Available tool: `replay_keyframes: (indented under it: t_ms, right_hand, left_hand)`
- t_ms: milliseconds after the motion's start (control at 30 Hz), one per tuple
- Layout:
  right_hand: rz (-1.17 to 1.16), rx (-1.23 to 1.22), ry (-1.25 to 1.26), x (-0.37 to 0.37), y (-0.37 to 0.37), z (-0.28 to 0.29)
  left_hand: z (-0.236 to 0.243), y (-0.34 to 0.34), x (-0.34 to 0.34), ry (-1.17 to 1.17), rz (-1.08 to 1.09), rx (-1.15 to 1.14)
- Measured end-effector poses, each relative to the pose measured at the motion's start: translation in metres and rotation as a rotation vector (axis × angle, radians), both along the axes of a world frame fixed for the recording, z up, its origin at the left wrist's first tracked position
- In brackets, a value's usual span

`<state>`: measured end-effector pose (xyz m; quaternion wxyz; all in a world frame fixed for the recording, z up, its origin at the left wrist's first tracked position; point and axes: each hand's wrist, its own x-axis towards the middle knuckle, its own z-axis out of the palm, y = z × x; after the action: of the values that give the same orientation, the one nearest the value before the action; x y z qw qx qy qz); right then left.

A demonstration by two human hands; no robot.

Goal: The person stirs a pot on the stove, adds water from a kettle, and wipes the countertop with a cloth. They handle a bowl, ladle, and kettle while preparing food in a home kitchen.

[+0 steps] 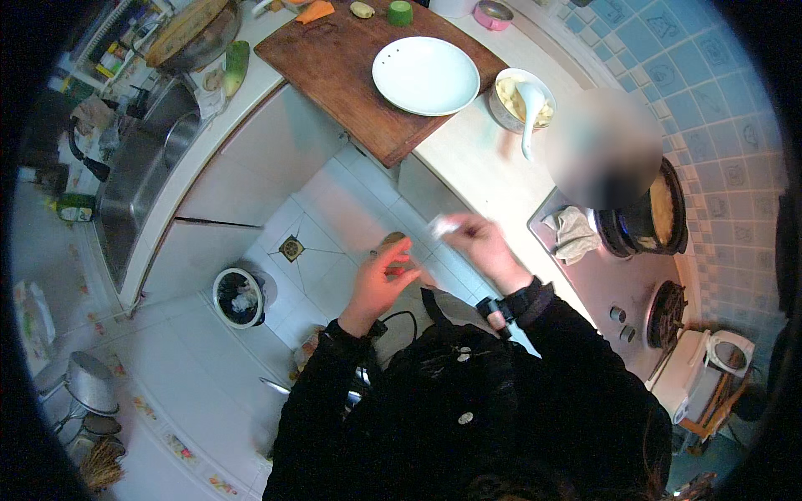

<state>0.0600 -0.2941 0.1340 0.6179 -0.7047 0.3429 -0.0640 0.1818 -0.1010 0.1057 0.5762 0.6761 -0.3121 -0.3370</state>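
My right hand (484,249) is closed, pinching a small white piece (443,226), blurred, perhaps tissue or paper. To its left, my left hand (381,282) is held over the floor with its fingers curved and apart, and I see nothing in it. Both hands are in front of my body, short of the counter edge. Beyond them a white plate (426,76) lies on a wooden cutting board (334,88). Right of the board stands a bowl (503,107) of pale cut pieces, with a white spoon (530,117) resting in it.
A dark pot (668,209) sits on the stove (585,271), near a folded cloth (573,234). A blurred patch hides part of the counter. On the left are a sink (138,196), a green vegetable (236,67) and, on the floor, a waste bin (219,302).
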Motion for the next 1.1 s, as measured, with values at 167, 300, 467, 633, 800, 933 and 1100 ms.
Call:
replay_keyframes:
  t_ms: [167, 300, 467, 633, 800, 933, 1100]
  right_hand:
    - [-0.171, -0.857, 0.099, -0.023, -0.063, -0.016]
    - [0.090, -1.038, 0.200, -0.021, -0.059, -0.043]
    - [0.110, -1.192, 0.175, -0.026, -0.054, -0.059]
    - [0.078, -1.197, 0.207, -0.027, -0.051, -0.066]
    - [0.042, -1.082, 0.263, -0.029, -0.054, -0.055]
    - [-0.133, -0.169, 0.250, -0.025, -0.063, -0.032]
    - [-0.274, 0.925, -0.308, -0.011, -0.042, 0.001]
  left_hand:
    - [-0.014, 0.001, 0.002, 0.043, -0.080, 0.146]
    - [-0.024, 0.004, 0.007, 0.069, -0.119, 0.262]
    - [-0.030, -0.003, 0.009, 0.058, -0.173, 0.263]
    - [-0.019, -0.008, 0.009, 0.005, -0.204, 0.274]
    - [-0.017, -0.004, 0.016, -0.008, -0.198, 0.251]
    - [-0.023, -0.015, 0.016, -0.033, -0.237, 0.188]
    - [0.005, -0.052, 0.009, -0.097, -0.196, 0.066]
